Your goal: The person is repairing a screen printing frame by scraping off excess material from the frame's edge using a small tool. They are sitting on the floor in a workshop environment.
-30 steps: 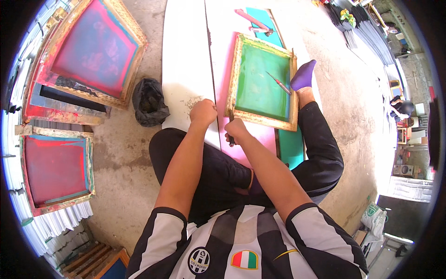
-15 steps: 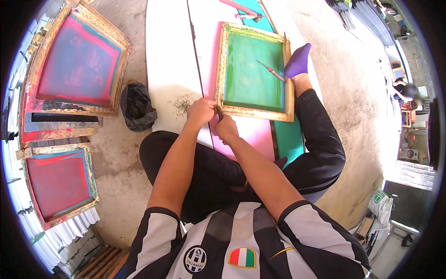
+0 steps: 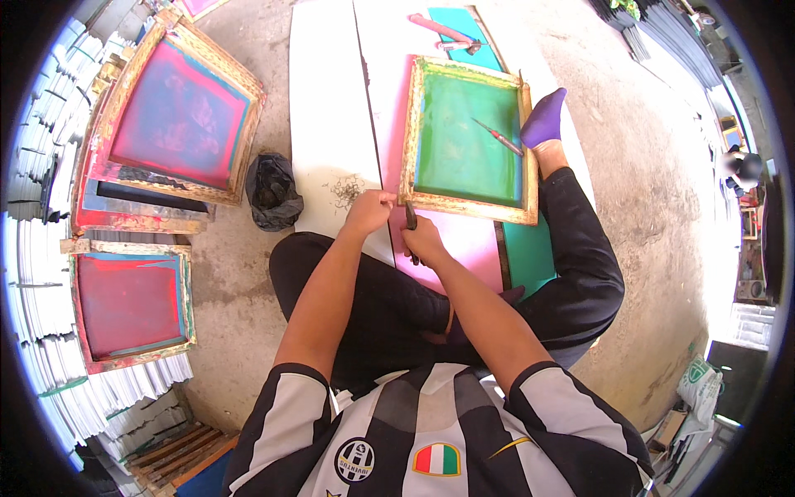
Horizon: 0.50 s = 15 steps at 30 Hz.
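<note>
A wooden screen-printing frame (image 3: 472, 209) with green mesh lies in front of me, its near left corner by my hands. My right hand (image 3: 426, 240) is closed round dark pliers (image 3: 411, 219), whose upper end is near the frame's lower edge. My left hand (image 3: 369, 213) is closed, fingertips beside that corner; whether it pinches something is hidden. Left of it lies a small pile of thin, dark, bent bits (image 3: 348, 192), perhaps staples. A red-handled screwdriver (image 3: 503, 142) rests on the mesh. My foot in a purple sock (image 3: 544, 118) is against the frame's right side.
Beyond the frame lie a hammer (image 3: 460, 46) and a pink strip (image 3: 436, 27) on the board. A crumpled black plastic bag (image 3: 275, 195) sits left on the floor. Two more screen frames, an upper one (image 3: 238, 157) and a lower one (image 3: 186, 311), lean at the left beside stacked white sheets (image 3: 41, 323).
My view has shifted, so the scene sits farther right and slightly lower. My right hand with the pliers has drawn a little away from the frame's corner and from my left hand.
</note>
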Tool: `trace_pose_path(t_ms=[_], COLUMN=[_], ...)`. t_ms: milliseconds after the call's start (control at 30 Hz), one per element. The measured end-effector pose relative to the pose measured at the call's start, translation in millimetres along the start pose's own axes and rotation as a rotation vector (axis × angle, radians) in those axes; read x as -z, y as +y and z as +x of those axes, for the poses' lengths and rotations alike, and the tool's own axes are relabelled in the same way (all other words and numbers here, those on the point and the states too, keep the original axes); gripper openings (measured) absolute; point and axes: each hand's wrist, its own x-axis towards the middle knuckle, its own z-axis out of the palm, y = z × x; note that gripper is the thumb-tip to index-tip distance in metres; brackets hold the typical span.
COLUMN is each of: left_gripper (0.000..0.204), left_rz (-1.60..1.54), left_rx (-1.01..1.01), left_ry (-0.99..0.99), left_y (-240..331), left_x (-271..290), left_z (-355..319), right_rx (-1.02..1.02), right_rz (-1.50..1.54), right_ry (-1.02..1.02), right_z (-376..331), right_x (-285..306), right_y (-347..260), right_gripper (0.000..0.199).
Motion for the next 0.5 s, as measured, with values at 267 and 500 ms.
trace_pose_path(t_ms=[267, 500], left_gripper=[0.033, 0.042], left_rz=[-0.002, 0.010], left_rx=[-0.069, -0.156], left_ry=[0.033, 0.056], left_y=[-2.7, 5.4], left_x=[-4.6, -4.1], left_z=[2.8, -1.3], right_rx=[-0.049, -0.220], right_rz=[0.177, 0.038], right_ry=[-0.190, -0.292], right_z=[11.8, 22.2], right_x=[15.2, 44.5], right_y=[2.4, -25.3], right_gripper=[0.023, 0.030])
